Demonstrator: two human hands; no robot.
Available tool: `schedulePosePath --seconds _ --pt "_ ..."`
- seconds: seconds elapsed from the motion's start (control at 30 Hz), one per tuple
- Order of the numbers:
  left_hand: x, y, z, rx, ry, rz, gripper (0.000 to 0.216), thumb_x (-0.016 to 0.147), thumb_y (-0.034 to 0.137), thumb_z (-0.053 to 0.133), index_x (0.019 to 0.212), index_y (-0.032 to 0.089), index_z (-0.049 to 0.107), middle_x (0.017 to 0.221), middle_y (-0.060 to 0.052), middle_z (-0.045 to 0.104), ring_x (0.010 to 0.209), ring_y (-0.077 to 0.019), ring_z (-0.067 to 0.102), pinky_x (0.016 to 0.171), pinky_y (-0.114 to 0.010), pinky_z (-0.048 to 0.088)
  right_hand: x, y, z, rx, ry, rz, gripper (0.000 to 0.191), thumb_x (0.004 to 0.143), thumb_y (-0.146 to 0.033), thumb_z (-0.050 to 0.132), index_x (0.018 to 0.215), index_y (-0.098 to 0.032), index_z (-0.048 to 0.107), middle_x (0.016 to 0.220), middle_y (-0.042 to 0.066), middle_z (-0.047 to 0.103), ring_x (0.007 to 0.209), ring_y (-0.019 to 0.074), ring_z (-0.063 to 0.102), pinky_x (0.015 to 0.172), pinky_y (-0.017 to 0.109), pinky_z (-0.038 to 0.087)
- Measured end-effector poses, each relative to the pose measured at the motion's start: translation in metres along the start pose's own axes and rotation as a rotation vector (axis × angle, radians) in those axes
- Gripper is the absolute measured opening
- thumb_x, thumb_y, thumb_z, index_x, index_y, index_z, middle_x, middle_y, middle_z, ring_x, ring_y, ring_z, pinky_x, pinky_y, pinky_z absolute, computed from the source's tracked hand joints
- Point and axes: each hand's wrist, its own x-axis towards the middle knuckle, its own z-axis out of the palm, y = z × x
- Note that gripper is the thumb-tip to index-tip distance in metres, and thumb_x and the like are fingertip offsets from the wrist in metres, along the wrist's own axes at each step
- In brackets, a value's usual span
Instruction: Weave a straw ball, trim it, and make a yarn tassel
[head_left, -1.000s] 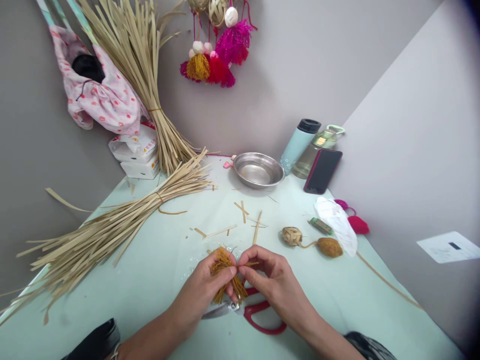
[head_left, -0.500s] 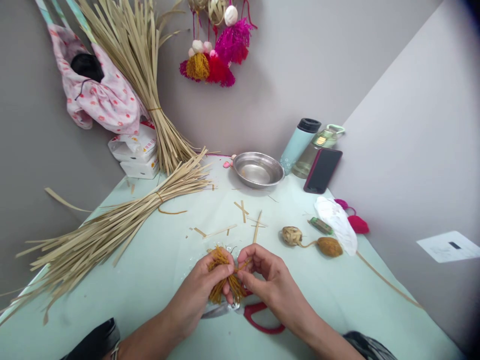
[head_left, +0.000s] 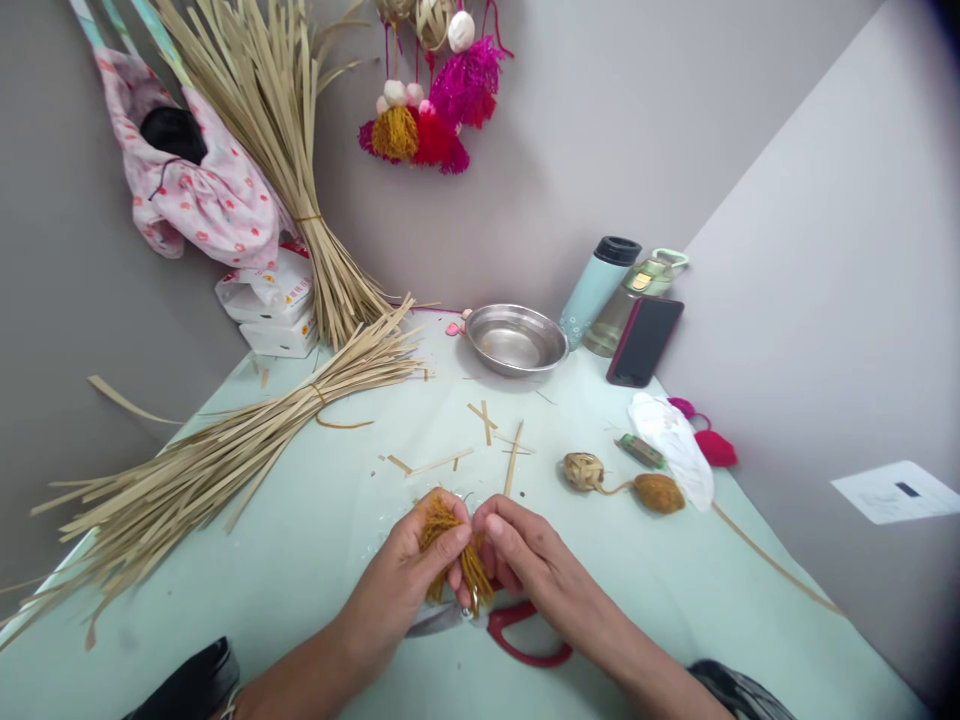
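My left hand (head_left: 409,555) is closed around a mustard-yellow yarn tassel (head_left: 474,575), its thumb pressed on the middle and the loose strands hanging below. Close against it on the right, my right hand (head_left: 529,545) is closed, thumb on the curled forefinger, at the side of the yarn; its fingertips are partly hidden, and it seems to pinch a strand. Beneath both hands lie red-handled scissors (head_left: 531,660), partly covered, with the blade pointing left.
Bundled dry plant strips (head_left: 225,450) lie at left; another bundle (head_left: 300,200) leans on the wall. A metal bowl (head_left: 516,340), blue tumbler (head_left: 600,290) and phone (head_left: 645,342) stand at the back. A woven ball (head_left: 583,471) joins a mustard yarn ball (head_left: 660,493) at right.
My right hand has turned, its fingers curling in lower beside the tassel, where before it pinched a strand out to the right. My left hand keeps its hold, the tassel slightly shifted.
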Motion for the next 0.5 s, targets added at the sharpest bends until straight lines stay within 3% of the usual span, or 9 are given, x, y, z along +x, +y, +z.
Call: schedulePosePath --seconds 0.07,0.13,0.2,0.3,0.4,0.5 --pt "0.0003 -0.0012 -0.0004 0.020 0.000 -0.003 0.020 0.090 0.040 0.054 0.086 0.021 0.049 0.054 0.009 0.046 0.051 -0.0095 0.054 0.057 -0.021 0.044 0.0014 0.0016 -0.0013 0.015 -0.008 0.021 0.042 0.093 -0.054 0.044 0.067 -0.021 0.042 0.057 -0.004 0.049 0.054 0.0121 0.050 0.056 0.025 0.040" --pt "0.0008 -0.0026 -0.0008 0.027 0.020 -0.017 0.020 0.090 0.040 0.054 0.087 0.021 0.049 0.054 0.009 0.046 0.051 -0.0093 0.054 0.058 -0.022 0.045 0.0027 0.0032 -0.0024 0.012 0.072 0.029 0.042 0.091 -0.054 0.049 0.066 -0.020 0.042 0.057 -0.005 0.045 0.051 0.0111 0.047 0.052 0.023 0.039" --pt "0.0013 -0.0040 -0.0011 0.022 0.046 -0.035 0.022 0.089 0.042 0.055 0.088 0.021 0.049 0.055 0.009 0.046 0.050 -0.0094 0.054 0.057 -0.022 0.045 0.0029 0.0037 -0.0032 -0.023 0.184 0.005 0.035 0.089 -0.048 0.055 0.071 -0.019 0.047 0.060 -0.005 0.046 0.053 0.0104 0.045 0.051 0.022 0.038" --pt "0.0017 -0.0056 -0.0012 0.016 0.068 -0.049 0.024 0.088 0.044 0.055 0.088 0.021 0.049 0.054 0.009 0.046 0.050 -0.0099 0.054 0.057 -0.023 0.046 0.0006 0.0030 -0.0034 -0.094 0.238 -0.078 0.023 0.091 -0.038 0.056 0.079 -0.019 0.052 0.068 -0.003 0.052 0.061 0.0117 0.050 0.058 0.023 0.043" --pt "0.0020 -0.0063 -0.0016 0.023 0.091 -0.051 0.025 0.087 0.045 0.056 0.087 0.020 0.050 0.053 0.010 0.046 0.049 -0.0102 0.055 0.056 -0.023 0.045 -0.0033 0.0032 -0.0029 -0.306 0.207 -0.215 0.014 0.095 -0.026 0.047 0.087 -0.020 0.057 0.079 0.001 0.059 0.070 0.0138 0.055 0.067 0.026 0.045" --pt "0.0024 -0.0071 -0.0025 0.032 0.123 -0.048 0.027 0.086 0.046 0.056 0.088 0.020 0.050 0.053 0.010 0.045 0.049 -0.0101 0.055 0.057 -0.022 0.045 -0.0063 0.0055 -0.0025 -0.648 0.128 -0.366 0.024 0.094 -0.013 0.039 0.095 -0.022 0.061 0.082 0.003 0.059 0.070 0.0147 0.053 0.065 0.026 0.042"
